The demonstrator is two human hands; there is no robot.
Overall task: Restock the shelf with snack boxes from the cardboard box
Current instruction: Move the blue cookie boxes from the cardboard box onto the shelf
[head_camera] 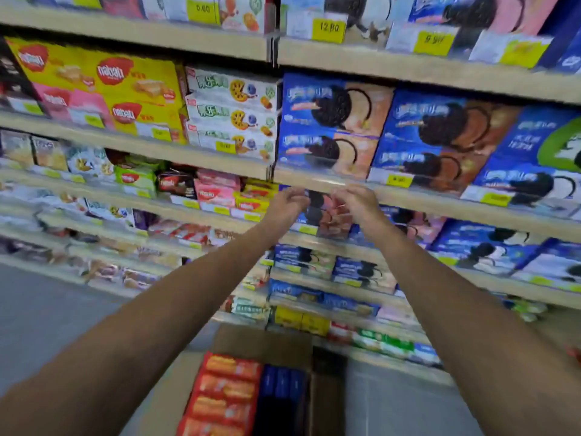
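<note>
Both my arms reach forward to the middle shelf (314,180). My left hand (287,201) and my right hand (355,202) sit on either side of a blue and pink cookie box (323,212) standing on the shelf below the edge, fingers curled at its top corners. The blur hides whether the fingers grip the box or only touch it. Below, on the floor, the open cardboard box (264,344) holds red-orange snack boxes (226,391) on the left and dark blue boxes (279,385) beside them.
Shelves (132,143) run across the whole view, packed with yellow wafer boxes (103,86), white biscuit boxes (232,111) and blue cookie boxes (434,136). Yellow price tags (328,28) line the shelf edges. Grey floor (47,313) lies at left.
</note>
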